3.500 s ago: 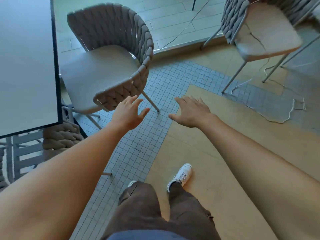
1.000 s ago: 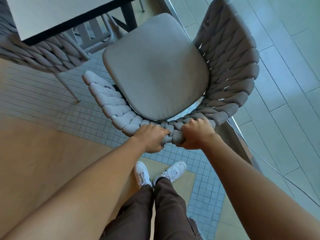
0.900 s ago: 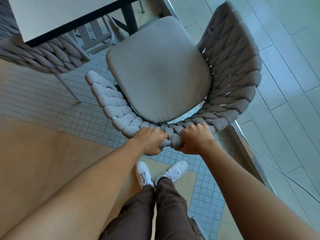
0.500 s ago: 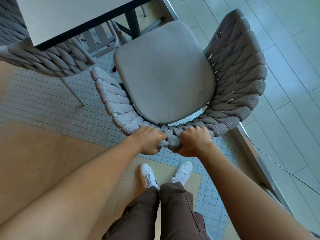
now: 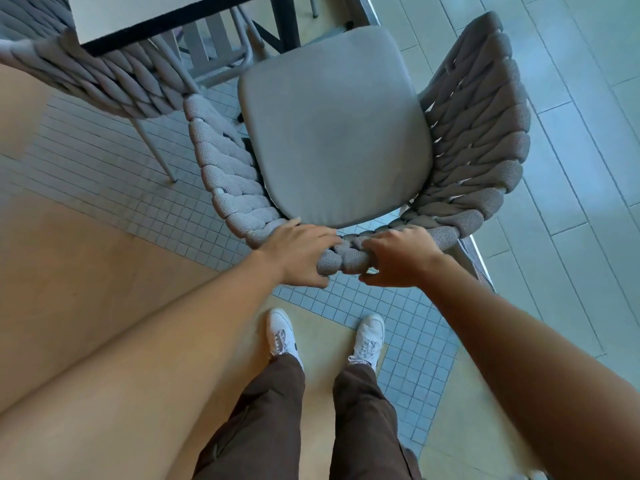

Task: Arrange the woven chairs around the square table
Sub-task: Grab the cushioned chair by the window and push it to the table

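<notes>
A grey woven chair (image 5: 332, 133) with a flat seat cushion stands in front of me, its seat facing the square table (image 5: 156, 15) at the top left. My left hand (image 5: 298, 252) and my right hand (image 5: 398, 256) lie side by side on the middle of the chair's braided back rim, fingers over the top and thumbs underneath. Both grips look loose. A second woven chair (image 5: 104, 81) sits at the table's left side, its back partly under the table edge and close to the first chair's left arm.
The table's dark legs (image 5: 284, 26) stand just beyond the seat. A metal floor rail (image 5: 479, 254) runs along the chair's right side, with larger tiles beyond it. My white shoes (image 5: 282, 336) stand on small mosaic tiles and tan flooring.
The chair has slid a little further toward the table. My fingers have flattened on the rim, so the grip looks looser than half a second ago. My feet stand wider apart.
</notes>
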`<state>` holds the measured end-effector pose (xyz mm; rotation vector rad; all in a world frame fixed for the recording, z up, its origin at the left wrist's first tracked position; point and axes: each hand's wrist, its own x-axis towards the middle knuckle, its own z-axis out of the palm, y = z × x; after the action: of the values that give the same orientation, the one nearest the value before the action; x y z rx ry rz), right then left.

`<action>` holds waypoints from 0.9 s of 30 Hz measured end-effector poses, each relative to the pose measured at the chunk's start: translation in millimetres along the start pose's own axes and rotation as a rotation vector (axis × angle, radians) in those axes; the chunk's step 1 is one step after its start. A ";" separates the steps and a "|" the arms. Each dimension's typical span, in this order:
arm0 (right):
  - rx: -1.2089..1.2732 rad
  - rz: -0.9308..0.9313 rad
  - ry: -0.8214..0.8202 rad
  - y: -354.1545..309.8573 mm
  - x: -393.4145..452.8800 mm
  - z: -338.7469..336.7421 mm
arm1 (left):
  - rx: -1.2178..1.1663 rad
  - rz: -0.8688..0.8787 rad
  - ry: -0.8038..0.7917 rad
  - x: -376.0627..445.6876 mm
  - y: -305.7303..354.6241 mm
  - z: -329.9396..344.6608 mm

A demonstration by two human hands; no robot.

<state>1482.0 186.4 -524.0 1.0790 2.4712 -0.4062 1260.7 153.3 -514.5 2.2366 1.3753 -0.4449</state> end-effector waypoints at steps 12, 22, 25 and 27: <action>-0.139 0.041 0.085 85.3 -6.5 12.7 | -0.018 -0.278 0.191 51.6 81.2 29.0; -0.163 -0.012 0.158 94.2 9.8 16.8 | 0.078 -0.198 0.205 56.9 63.6 23.2; -0.164 -0.014 0.157 95.3 14.0 14.9 | 0.060 -0.204 0.205 58.6 60.8 19.8; -0.169 -0.015 0.156 96.1 16.9 12.2 | 0.051 -0.209 0.206 59.7 58.9 17.3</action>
<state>1546.5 255.1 -552.3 1.0581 2.5959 -0.1182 1339.4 165.4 -545.8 2.2392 1.7322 -0.3293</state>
